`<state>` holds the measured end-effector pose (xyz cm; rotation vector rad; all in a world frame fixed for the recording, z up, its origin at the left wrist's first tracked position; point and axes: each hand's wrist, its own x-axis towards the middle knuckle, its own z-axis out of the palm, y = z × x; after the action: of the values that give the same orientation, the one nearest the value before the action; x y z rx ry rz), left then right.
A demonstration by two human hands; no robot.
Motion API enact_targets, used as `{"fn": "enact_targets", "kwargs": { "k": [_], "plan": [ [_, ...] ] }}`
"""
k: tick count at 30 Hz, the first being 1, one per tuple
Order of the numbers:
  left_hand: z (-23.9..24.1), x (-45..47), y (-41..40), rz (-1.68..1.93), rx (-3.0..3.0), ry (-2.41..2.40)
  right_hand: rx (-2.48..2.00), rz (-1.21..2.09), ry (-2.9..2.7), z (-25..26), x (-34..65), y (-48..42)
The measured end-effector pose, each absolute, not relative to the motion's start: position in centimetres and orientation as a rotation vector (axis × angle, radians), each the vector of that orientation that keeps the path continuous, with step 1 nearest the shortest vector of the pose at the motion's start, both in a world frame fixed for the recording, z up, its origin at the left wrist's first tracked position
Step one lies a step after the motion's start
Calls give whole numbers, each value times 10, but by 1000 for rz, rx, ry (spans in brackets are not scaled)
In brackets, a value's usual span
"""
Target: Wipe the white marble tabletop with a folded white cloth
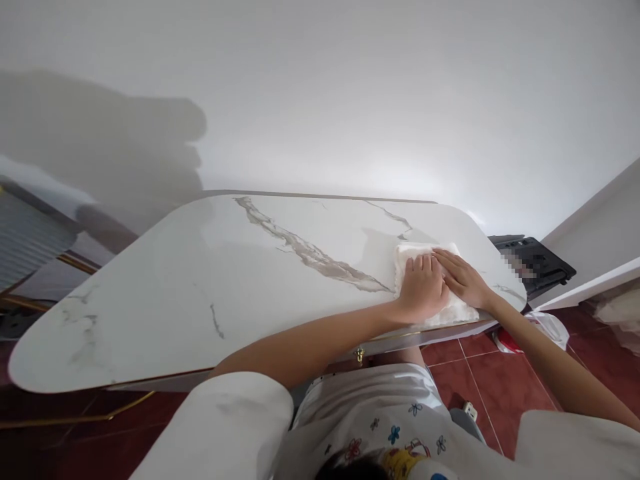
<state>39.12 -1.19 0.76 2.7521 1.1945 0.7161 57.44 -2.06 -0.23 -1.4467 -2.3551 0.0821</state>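
Note:
A folded white cloth [457,313] lies on the right part of a white marble-patterned tabletop [165,287]. My left hand [423,288] rests on the cloth, its fingers close together and slightly bent over the fabric. Beside it, my right hand [464,279] lies flat on the cloth with stretched fingers, its fingertips meeting the left hand's fingers. Both palms face down, so the undersides are hidden. A brownish-grey vein runs across the tabletop toward the cloth.
A pale wall [320,100] stands behind the table. Below the front edge is a small gold knob [359,355]. A black case-like object [543,267] and a white plastic bag [550,328] are at the right. Red tiles [500,387] cover the floor.

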Motion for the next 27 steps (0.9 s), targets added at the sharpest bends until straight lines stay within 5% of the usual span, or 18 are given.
{"fn": "enact_targets", "kwargs": {
  "k": [9, 27],
  "plan": [
    [13, 400, -23, 678, 2797, 1111, -1442, 74, -2313, -3, 585, -38],
    [13, 440, 131, 666, 2729, 1201, -1616, 92, -2226, 1, 614, 128]
  ]
}}
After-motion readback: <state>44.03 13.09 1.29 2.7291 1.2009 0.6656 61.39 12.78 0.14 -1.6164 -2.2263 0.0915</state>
